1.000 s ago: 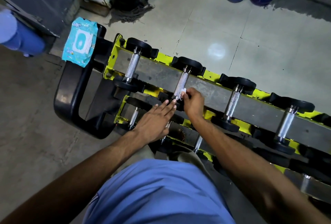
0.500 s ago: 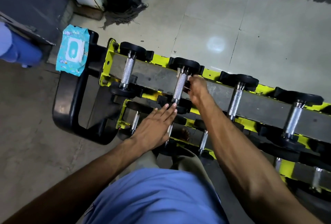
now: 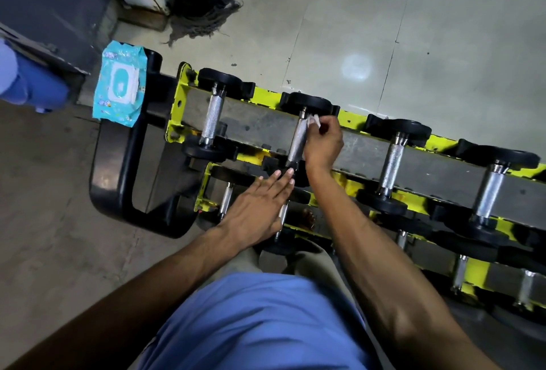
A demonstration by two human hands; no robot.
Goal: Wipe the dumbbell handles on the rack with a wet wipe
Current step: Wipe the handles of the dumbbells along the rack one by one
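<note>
1. R hand (image 3: 323,145) pinches wet wipe (image 3: 313,120) at handle (image 3: 297,142) 12 o'clock end, 2nd dumbbell, top rack (image 3: 260,121) tier.
2. L hand (image 3: 260,207) flat, fingers straight, near 6 o'clock end.
3. Advise: wrap wipe round knurling, full-length strokes.

Rack (image 3: 260,126) top tier: wide gaps btw dumbbells (image 3: 390,162), open from above. Left hand (image 3: 257,207) flat over lower tier. Black frame (image 3: 113,168) + wipes pack (image 3: 119,83) crowd left end.
</note>
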